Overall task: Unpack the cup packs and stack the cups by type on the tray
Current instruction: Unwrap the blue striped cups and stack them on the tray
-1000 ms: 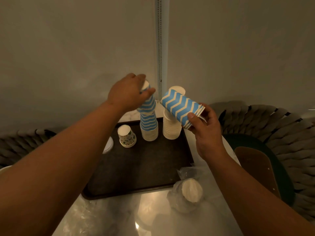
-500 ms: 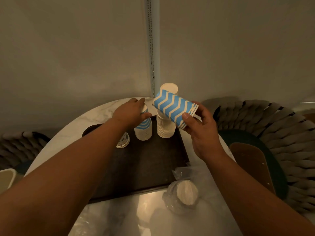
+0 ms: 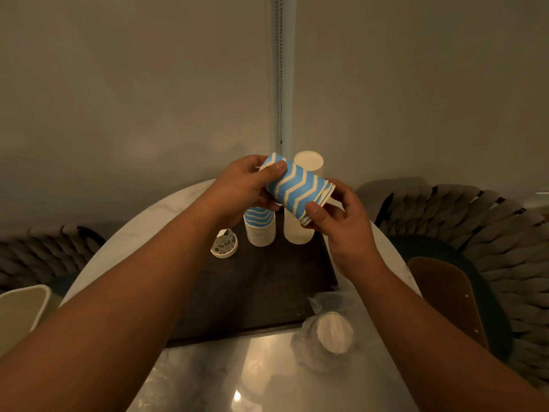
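A short stack of blue zigzag cups lies sideways in the air above the dark tray. My left hand grips its closed end and my right hand pinches its rim end. On the tray below stand a blue zigzag stack, a tall plain white stack and a small leaf-print stack. A clear plastic pack with white cups lies on the table in front of the tray.
The round marble table is ringed by woven chairs at left and right. A wall stands close behind the table. A pale bin is at the lower left. Crumpled clear plastic lies near the front edge.
My left hand pressed the blue stack down on the tray, let go of it, and rose to take the closed end of the cups held by my right hand.
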`<control>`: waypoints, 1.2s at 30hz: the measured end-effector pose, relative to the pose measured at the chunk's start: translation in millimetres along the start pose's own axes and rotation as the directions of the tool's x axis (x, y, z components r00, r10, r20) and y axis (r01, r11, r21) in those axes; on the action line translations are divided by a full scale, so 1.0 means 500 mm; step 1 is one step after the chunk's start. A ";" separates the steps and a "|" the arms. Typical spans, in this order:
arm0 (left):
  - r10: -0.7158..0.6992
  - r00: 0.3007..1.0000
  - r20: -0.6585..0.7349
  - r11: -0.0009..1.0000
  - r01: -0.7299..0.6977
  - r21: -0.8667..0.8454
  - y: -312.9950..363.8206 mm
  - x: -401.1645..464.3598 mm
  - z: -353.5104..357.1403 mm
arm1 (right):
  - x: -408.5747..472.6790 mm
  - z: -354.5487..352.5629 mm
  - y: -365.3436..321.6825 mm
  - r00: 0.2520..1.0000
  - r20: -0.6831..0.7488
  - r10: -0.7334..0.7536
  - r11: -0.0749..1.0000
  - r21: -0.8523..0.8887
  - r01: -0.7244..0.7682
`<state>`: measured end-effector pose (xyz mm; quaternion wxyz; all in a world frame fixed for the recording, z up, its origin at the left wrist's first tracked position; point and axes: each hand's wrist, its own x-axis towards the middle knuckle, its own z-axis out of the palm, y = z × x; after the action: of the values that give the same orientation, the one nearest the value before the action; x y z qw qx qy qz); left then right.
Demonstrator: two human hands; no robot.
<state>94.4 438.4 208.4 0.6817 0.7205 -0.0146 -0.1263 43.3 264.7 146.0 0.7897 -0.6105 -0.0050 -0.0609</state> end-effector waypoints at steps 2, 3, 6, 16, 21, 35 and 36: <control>-0.025 0.999 -0.026 1.000 0.025 0.018 0.002 -0.005 -0.001 | -0.001 0.001 0.002 1.000 0.007 -0.031 0.999 -0.039 0.031; -0.034 0.999 -0.037 0.999 0.035 0.032 0.001 -0.007 -0.001 | 0.000 0.002 0.003 0.999 0.008 -0.036 0.998 -0.054 0.036; -0.031 0.993 -0.115 0.995 0.041 0.090 0.001 0.001 -0.006 | 0.001 -0.002 0.008 1.000 -0.005 -0.024 0.999 -0.035 0.023; 0.411 0.901 -0.141 0.538 -0.115 0.835 0.002 0.105 -0.082 | 0.009 -0.038 0.022 0.990 -0.137 0.038 0.997 -0.058 -0.047; 0.275 0.959 -0.064 0.450 -0.070 0.890 -0.073 0.113 -0.067 | 0.009 -0.046 0.016 0.991 -0.130 0.033 0.997 -0.061 -0.041; 0.274 0.953 -0.126 0.596 -0.065 0.801 -0.107 0.096 -0.057 | 0.005 -0.038 0.008 0.994 -0.083 0.073 0.997 0.002 -0.073; 0.343 0.917 -0.206 0.700 -0.103 0.706 -0.092 0.082 -0.051 | 0.006 -0.033 0.005 0.994 -0.075 0.081 0.997 0.020 -0.080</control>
<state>132.2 458.6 157.2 0.3720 0.9229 -0.0370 0.0919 45.3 249.0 139.4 0.7963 -0.6006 0.0491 -0.0522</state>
